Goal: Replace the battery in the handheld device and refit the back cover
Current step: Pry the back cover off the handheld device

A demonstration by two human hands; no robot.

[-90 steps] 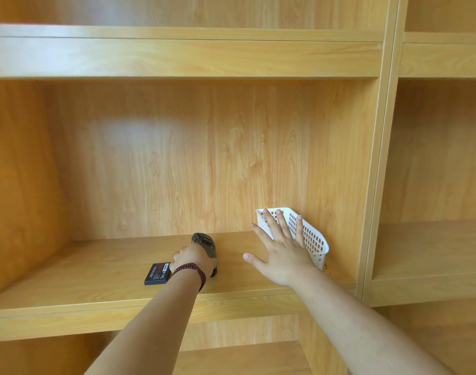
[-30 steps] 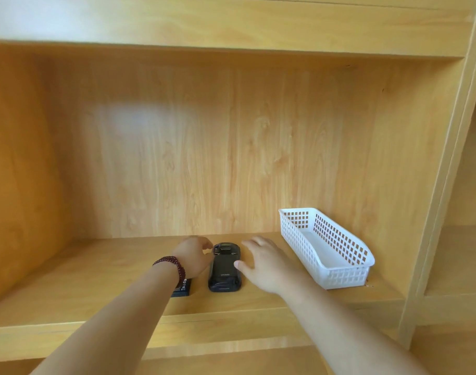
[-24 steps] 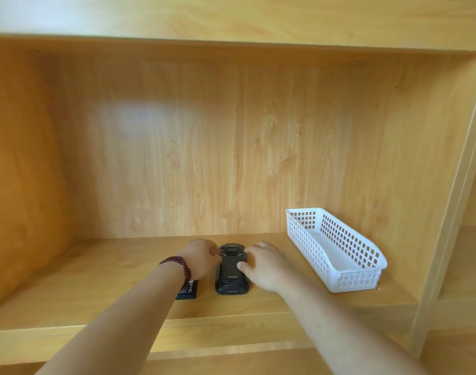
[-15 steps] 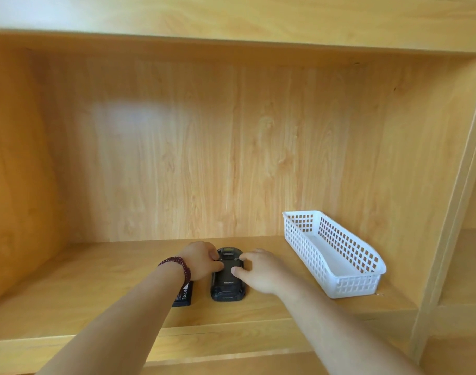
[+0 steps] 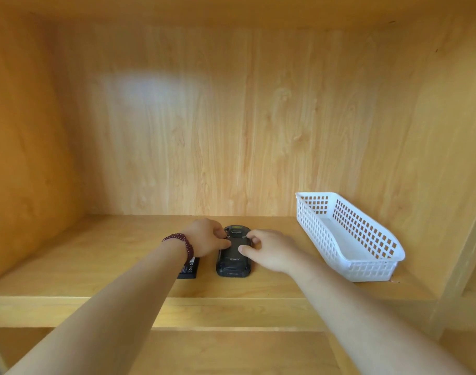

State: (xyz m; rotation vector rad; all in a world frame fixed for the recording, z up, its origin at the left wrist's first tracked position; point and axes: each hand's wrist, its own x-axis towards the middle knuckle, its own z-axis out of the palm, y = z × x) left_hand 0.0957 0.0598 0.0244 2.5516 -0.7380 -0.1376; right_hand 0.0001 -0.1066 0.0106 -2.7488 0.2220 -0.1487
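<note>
A black handheld device point(image 5: 232, 259) lies face down on the wooden shelf point(image 5: 96, 255), its back cover up. My left hand point(image 5: 205, 239) rests at the device's upper left, with thumb and fingertips on the cover near a latch. My right hand point(image 5: 269, 250) sits at its upper right, thumb on the cover and fingers curled over the side edge. A flat black battery point(image 5: 189, 269) lies on the shelf just left of the device, partly hidden under my left wrist with its dark red bead bracelet.
A white perforated plastic basket point(image 5: 366, 255) stands at the right end of the shelf, against the side panel. Wooden back and side walls close in the compartment. The shelf's front edge point(image 5: 231, 309) runs below my forearms.
Both hands have closed in on the top of the device, fingers now pinching at the cover's upper corners. The device and battery have stayed in place.
</note>
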